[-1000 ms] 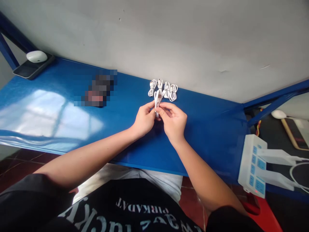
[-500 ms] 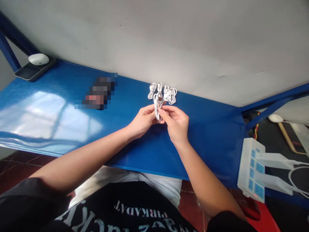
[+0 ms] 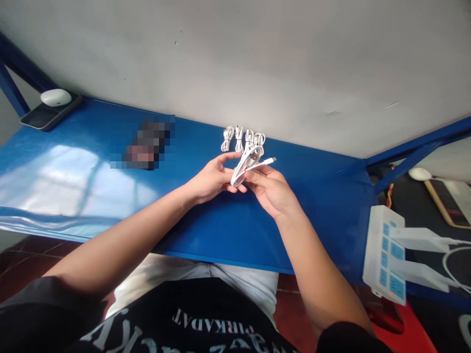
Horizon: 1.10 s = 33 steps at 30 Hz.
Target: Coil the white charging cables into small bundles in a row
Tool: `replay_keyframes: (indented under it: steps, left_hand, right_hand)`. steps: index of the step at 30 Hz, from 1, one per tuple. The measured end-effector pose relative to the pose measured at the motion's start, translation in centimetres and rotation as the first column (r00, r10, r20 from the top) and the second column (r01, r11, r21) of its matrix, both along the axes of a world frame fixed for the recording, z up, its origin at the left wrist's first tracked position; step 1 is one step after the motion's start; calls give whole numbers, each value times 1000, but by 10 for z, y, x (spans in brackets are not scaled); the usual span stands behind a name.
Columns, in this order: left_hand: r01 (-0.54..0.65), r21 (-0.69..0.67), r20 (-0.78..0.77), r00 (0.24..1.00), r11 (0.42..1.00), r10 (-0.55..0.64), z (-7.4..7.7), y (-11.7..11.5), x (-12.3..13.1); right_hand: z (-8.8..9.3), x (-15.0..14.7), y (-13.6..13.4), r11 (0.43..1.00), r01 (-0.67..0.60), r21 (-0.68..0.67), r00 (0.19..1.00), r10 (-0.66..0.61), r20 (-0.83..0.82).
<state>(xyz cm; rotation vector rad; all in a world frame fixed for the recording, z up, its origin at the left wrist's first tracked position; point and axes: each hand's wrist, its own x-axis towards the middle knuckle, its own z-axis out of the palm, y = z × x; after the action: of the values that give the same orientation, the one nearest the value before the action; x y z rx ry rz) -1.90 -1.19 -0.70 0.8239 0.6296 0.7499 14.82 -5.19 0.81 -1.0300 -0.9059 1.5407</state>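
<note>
Hands hold a coiled white cable above a blue table.
Right hand pinches the coil between thumb and fingers, plug end sticking out to the right; left hand cradles the loop, thumb on top, fingers beneath. Hands nearly touching. Four small cable bundles lie just beyond, near the wall. Blurred object off left; power strip off right.

Wkshop-type rm w/ blue metal bench, white wall, pwr strip
</note>
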Motion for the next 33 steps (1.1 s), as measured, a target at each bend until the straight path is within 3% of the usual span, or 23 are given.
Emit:
replay_keyframes:
  steps: [5,10,15,17,19,21,24,33]
  left_hand:
    - [25,-282,12,1000,959,-22,2,4,-1]
    - [47,-323,91,996,945,-19,5,4,2]
    - [44,-220,96,995,974,-23,5,3,3]
    - [-31,-176,15,999,984,34,4,2,2]
    - [-164,-40,-68,985,986,161,3,0,2]
    - [-258,178,-118,952,949,281,1,-4,3]
    - [-278,413,-170,912,867,373,-2,-9,6]
    - [-312,532,-174,870,787,462,-9,-13,12]
  right_hand:
    - [-4,-2,2,998,67,-1,997,-67,34]
    - [-8,-4,5,993,106,47,994,-107,20]
    - [-14,-4,9,985,165,56,986,-167,21]
    - [-17,-3,10,978,198,67,980,-199,5]
    - [-18,-2,11,974,211,80,977,-213,9]
    - [-19,-1,11,973,220,73,973,-224,50]
    - [-20,0,12,970,241,38,966,-244,88]
    - [-19,-6,12,953,298,50,953,-301,46]
